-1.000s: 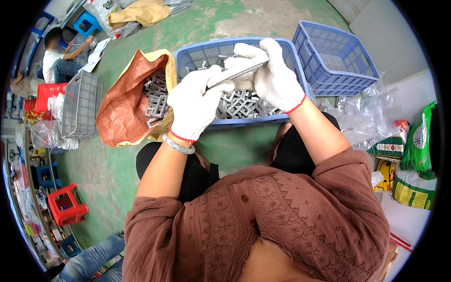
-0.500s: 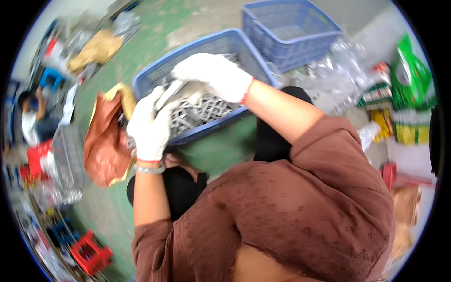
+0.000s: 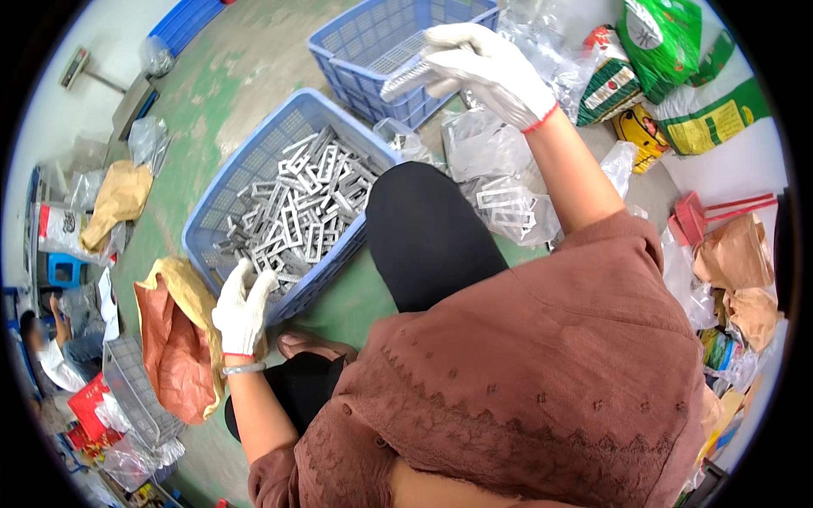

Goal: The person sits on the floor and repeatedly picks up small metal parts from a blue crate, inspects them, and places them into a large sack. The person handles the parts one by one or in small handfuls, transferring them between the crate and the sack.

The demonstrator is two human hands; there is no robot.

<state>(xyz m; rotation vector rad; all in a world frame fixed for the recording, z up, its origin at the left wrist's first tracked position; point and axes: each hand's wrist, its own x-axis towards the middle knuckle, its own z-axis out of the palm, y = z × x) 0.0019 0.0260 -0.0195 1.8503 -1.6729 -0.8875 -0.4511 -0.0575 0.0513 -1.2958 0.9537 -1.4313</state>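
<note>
My right hand (image 3: 495,80), in a white knit glove, is closed on a slim grey metal part (image 3: 408,81) with a ribbed edge. It holds the part over the near side of the far blue plastic basket (image 3: 356,69). Over the near left rim of the closer blue basket (image 3: 203,222), my left hand (image 3: 242,315), gloved the same way, has its fingers spread with nothing between them. Many loose rectangular grey metal frames (image 3: 296,222) lie jumbled inside that closer basket.
Left of the closer basket stands an opened brown sack (image 3: 174,351). Clear plastic bags (image 3: 487,148), one with metal frames (image 3: 508,210), lie by my right knee. A green bag (image 3: 660,46) is at the far right. A person (image 3: 59,351) sits at far left beside a grey crate (image 3: 140,394).
My view has turned right. My right hand has carried the metal part from above the closer basket to the far one. My left hand has come away from the part and spread its fingers.
</note>
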